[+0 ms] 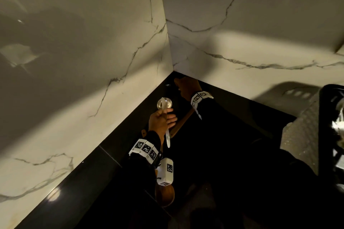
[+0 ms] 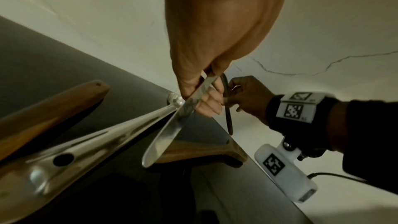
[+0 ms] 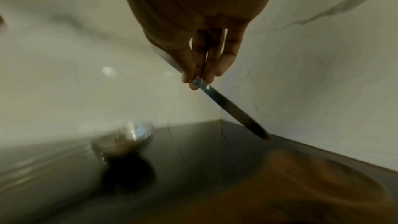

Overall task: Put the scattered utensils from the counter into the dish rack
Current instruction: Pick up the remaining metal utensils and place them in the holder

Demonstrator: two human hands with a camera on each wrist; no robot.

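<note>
Left hand point(image 1: 161, 120): gripping steel ladle point(image 1: 163, 103) and table knife point(image 2: 163, 140).
Right hand point(image 1: 188, 87): pinching knife point(image 3: 232, 108), beyond left hand.

We see several utensils over a black bench point(image 1: 119, 188) that meets white marble walls in a corner. A steel ladle point(image 1: 164, 103), its round bowl at twelve o'clock, is held in the left hand point(image 1: 160, 120) together with a steel table knife point(image 2: 165, 135), both handles slanting down toward six o'clock. Wooden utensils lie beneath: a wooden spoon point(image 1: 164, 196) with its bowl at six o'clock, and a flat wooden spatula point(image 1: 183, 121) angled toward two o'clock. The right hand point(image 1: 187, 87) pinches a second knife point(image 3: 234, 110), blade tip down by the wall. At three o'clock stands the dark dish rack point(image 1: 329, 135).
</note>
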